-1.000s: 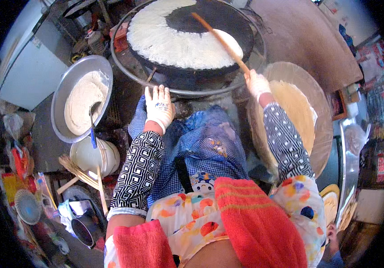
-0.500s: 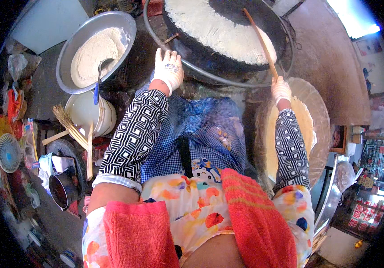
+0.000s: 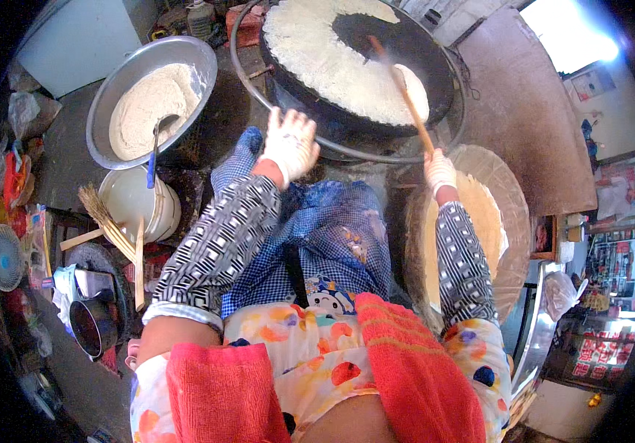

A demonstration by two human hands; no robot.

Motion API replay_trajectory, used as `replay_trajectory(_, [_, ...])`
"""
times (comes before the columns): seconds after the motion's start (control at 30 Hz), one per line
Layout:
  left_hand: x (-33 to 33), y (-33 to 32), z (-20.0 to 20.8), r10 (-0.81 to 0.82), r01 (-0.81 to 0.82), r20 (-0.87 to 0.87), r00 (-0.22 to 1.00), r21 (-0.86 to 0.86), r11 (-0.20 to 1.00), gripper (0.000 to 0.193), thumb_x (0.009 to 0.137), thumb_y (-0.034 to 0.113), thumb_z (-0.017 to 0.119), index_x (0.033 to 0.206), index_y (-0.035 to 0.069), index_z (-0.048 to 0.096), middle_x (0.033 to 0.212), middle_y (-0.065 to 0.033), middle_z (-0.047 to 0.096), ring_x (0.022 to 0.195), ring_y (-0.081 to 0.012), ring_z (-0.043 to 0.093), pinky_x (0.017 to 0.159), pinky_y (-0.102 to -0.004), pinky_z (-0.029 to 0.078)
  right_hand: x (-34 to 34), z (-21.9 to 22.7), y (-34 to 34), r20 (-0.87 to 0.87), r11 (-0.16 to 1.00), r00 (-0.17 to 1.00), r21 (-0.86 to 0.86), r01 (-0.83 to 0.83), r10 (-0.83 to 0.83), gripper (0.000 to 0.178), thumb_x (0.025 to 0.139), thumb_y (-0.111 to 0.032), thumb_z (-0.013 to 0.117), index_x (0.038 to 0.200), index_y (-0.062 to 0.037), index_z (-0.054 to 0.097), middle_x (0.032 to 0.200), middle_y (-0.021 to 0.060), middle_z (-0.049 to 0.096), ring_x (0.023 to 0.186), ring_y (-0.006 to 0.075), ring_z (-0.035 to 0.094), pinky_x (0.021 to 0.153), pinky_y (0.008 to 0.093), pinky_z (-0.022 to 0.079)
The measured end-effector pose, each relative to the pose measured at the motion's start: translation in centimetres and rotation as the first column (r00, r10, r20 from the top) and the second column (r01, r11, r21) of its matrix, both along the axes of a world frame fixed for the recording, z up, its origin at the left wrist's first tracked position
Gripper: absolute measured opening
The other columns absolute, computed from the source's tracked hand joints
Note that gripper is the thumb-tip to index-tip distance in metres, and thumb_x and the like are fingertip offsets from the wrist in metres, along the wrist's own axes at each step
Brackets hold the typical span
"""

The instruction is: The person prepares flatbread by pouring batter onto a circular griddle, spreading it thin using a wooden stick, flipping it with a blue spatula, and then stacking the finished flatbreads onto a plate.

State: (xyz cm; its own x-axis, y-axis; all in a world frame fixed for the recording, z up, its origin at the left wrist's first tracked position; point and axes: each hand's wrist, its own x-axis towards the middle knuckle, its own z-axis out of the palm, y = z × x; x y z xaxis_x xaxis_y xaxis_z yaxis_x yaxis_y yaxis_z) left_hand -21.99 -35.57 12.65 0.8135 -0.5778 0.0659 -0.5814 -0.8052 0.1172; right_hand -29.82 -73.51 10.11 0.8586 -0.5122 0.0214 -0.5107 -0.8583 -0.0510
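My right hand [image 3: 441, 171], in a white glove, grips the near end of a long wooden batter spreader [image 3: 410, 102]. The spreader reaches over a round black griddle [image 3: 435, 60], and a thick lump of batter [image 3: 413, 90] lies along its right side. A broad band of pale batter [image 3: 306, 55] curves around the griddle's left and near parts, with bare black surface in the middle and at the right. My left hand [image 3: 290, 146], also gloved, is empty with fingers spread beside the griddle's metal ring [image 3: 249, 83]. Whether it touches the ring, I cannot tell.
Left of the griddle stands a metal basin [image 3: 206, 63] of batter with a blue-handled ladle [image 3: 152, 159]. Below it are a white bucket [image 3: 162, 210] and a straw brush [image 3: 103, 210]. Beside my right forearm, thin round flatbread [image 3: 472, 221] lies on a round tray [image 3: 506, 173].
The spreader has swung leftward at its far tip, with the batter lump now along its right side. My left hand has drawn back toward me and spread its fingers. The whole view has shifted.
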Motion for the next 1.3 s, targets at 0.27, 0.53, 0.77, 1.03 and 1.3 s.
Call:
replay_trajectory(0.27, [-1.0, 1.6, -5.5, -0.037, 0.006, 0.212, 0.977, 0.147, 0.989, 0.068, 0.082, 0.033, 0.059, 0.138, -0.001, 0.041, 0.145, -0.0192, 0.040, 0.138, -0.0337, 0.033, 0.115, -0.0577, 0.011, -0.8, 0.6, 2.5, 0.021, 0.991, 0.995, -0.101, -0.093, 0.096, 0.034, 0.095, -0.040, 0.047, 0.103, -0.0087, 0.055, 0.087, 0.0260, 0.065, 0.084, 0.0457, 0.063, 0.074, 0.0547, 0.049])
replay_trajectory(0.53, [0.5, 2.8, -4.8, -0.019, 0.003, 0.263, 0.964, 0.064, 0.998, 0.065, 0.079, 0.031, 0.063, 0.133, 0.001, 0.044, 0.138, -0.0177, 0.045, 0.132, -0.0345, 0.039, 0.112, -0.0588, 0.015, 0.1, 0.9, 1.0, 0.073, 0.997, 0.995, -0.005, -0.075, 0.075, 0.037, 0.097, -0.041, 0.042, 0.102, -0.0078, 0.057, 0.090, 0.0264, 0.065, 0.087, 0.0461, 0.062, 0.078, 0.0541, 0.048])
replay_trajectory(0.77, [2.0, 3.1, -4.4, 0.067, -0.105, 0.179, 0.982, 0.216, 0.971, 0.063, 0.085, 0.038, 0.056, 0.137, 0.006, 0.044, 0.147, -0.0133, 0.040, 0.139, -0.0287, 0.032, 0.115, -0.0574, 0.008, 1.2, 2.2, 0.3, 0.072, 0.999, 0.997, -0.036, -0.034, 0.036, 0.035, 0.097, -0.038, 0.043, 0.103, -0.0064, 0.056, 0.092, 0.0248, 0.066, 0.087, 0.0437, 0.063, 0.079, 0.0525, 0.048])
replay_trajectory(1.03, [3.9, 4.6, -4.6, 0.135, -0.170, 0.192, 0.972, 0.185, 0.968, 0.060, 0.085, 0.035, 0.055, 0.136, 0.004, 0.046, 0.146, -0.0129, 0.041, 0.136, -0.0287, 0.034, 0.114, -0.0576, 0.011, 1.1, 3.1, 0.4, 0.030, 0.999, 0.999, -0.013, 0.045, -0.045, 0.037, 0.098, -0.037, 0.042, 0.105, -0.0050, 0.058, 0.098, 0.0261, 0.065, 0.098, 0.0430, 0.061, 0.084, 0.0512, 0.048])
replay_trajectory(1.3, [7.8, 4.1, -7.6, 0.294, -0.273, 0.474, 0.830, -0.115, 0.955, 0.025, 0.072, 0.026, 0.063, 0.089, 0.008, 0.065, 0.094, -0.0097, 0.061, 0.098, -0.0279, 0.056, 0.099, -0.0530, 0.031, -3.9, -1.7, -3.3, 0.091, 0.984, 0.995, 0.176, 0.013, -0.029, 0.032, 0.096, -0.034, 0.048, 0.104, -0.0043, 0.057, 0.096, 0.0269, 0.063, 0.088, 0.0462, 0.060, 0.075, 0.0527, 0.048])
